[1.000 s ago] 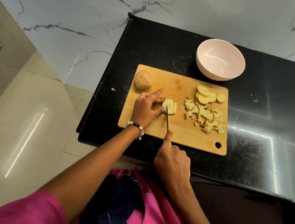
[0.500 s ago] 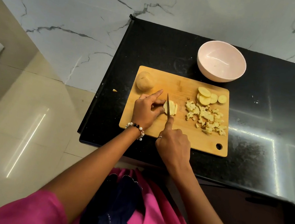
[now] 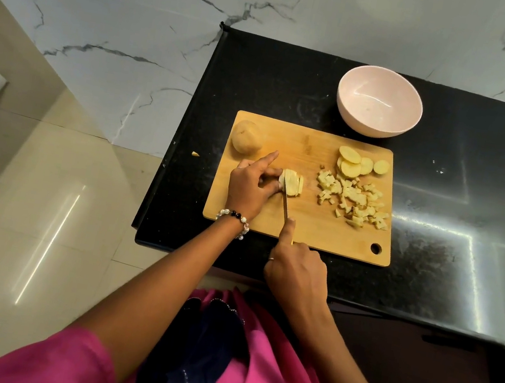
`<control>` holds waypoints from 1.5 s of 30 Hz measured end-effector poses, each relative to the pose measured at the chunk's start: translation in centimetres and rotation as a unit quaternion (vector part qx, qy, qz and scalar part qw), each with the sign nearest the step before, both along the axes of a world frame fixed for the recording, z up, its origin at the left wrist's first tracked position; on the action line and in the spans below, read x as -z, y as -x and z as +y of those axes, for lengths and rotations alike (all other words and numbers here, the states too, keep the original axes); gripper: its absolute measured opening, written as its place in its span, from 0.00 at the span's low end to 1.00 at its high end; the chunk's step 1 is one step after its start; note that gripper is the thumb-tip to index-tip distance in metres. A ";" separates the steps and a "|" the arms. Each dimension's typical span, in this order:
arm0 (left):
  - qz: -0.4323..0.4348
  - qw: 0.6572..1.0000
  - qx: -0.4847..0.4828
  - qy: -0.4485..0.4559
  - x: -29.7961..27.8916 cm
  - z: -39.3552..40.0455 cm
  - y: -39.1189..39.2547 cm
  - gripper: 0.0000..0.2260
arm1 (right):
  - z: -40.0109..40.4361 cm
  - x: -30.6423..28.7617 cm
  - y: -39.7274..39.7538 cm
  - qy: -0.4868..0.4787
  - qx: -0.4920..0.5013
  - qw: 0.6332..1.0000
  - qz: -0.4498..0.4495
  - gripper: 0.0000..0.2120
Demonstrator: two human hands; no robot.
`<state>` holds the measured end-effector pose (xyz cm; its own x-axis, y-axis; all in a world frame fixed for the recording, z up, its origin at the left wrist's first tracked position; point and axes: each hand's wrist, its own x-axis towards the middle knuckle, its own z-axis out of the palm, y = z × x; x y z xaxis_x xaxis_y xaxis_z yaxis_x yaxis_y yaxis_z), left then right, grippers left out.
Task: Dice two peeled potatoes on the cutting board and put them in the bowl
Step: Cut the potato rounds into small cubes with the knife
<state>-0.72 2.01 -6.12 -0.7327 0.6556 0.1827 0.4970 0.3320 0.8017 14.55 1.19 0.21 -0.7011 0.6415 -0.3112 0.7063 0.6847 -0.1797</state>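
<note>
At the bottom of the frame my pink top fills the foreground. Just above it my right hand (image 3: 296, 274) is closed on the knife (image 3: 284, 206), forefinger stretched along the blade's back; the handle is hidden in my grip. The blade runs up the frame into the sliced potato (image 3: 292, 183) at the middle of the board (image 3: 305, 227). My left hand (image 3: 250, 186), a beaded bracelet (image 3: 233, 218) at the wrist, presses that potato from the left with curled fingers (image 3: 272, 173), forefinger pointing up and free.

The board is pale wood with a hole at its lower right corner, and lies flat on the black speckled table (image 3: 434, 255), near its left edge. Right of the blade lies a heap of dice (image 3: 353, 201); above the heap, a few round slices (image 3: 357, 165). A whole potato (image 3: 247, 137) sits at the board's upper left corner. One scrap (image 3: 195, 154) lies on the table's left edge.

Beyond the board, apart from it, stands the pink bowl (image 3: 379, 102), with no potato in it.

White marble wall with grey veins spans the top; glossy beige floor tiles fill the left side.
</note>
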 end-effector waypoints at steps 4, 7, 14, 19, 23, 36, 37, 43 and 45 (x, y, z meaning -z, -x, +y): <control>-0.015 1.000 0.007 0.012 -0.3 0.0 0.2 0.28 | 0.3 -1.2 -1.0 0.015 0.027 0.998 0.049 0.27; -0.029 0.999 0.007 0.027 -0.8 -0.2 0.1 0.26 | 1.2 -1.8 -1.1 0.019 0.052 0.994 0.090 0.26; 0.003 0.986 -0.040 0.161 -2.1 1.5 -3.2 0.29 | 4.1 -1.3 -0.8 0.019 0.125 0.979 0.157 0.26; 0.007 0.972 -0.045 0.233 -3.1 3.3 -3.8 0.27 | 4.7 -1.1 -0.9 0.017 0.146 0.974 0.172 0.25; -0.002 0.970 -0.020 0.240 -3.1 3.6 -2.9 0.23 | 4.8 -0.5 -1.2 0.020 0.130 0.977 0.167 0.25; 0.007 0.969 0.095 0.229 -3.4 3.2 0.4 0.29 | 4.4 0.2 -0.8 0.018 0.082 0.987 0.135 0.26; 0.008 0.971 0.089 0.221 -3.4 3.1 0.3 0.30 | 4.4 0.3 -0.8 0.018 0.080 0.987 0.136 0.26; 0.034 0.974 0.041 0.218 -2.8 2.9 -0.5 0.31 | 4.7 0.4 -0.6 0.011 0.070 0.988 0.137 0.26; 0.021 0.976 0.023 0.214 -2.6 3.0 -0.5 0.29 | 4.8 0.4 -0.5 0.010 0.072 0.989 0.131 0.26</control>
<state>-0.23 5.04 -3.50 -0.6986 0.7103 -0.0863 0.5482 0.6089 0.5733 15.06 6.03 -0.24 -0.6618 0.7356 -0.1447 0.7232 0.5757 -0.3816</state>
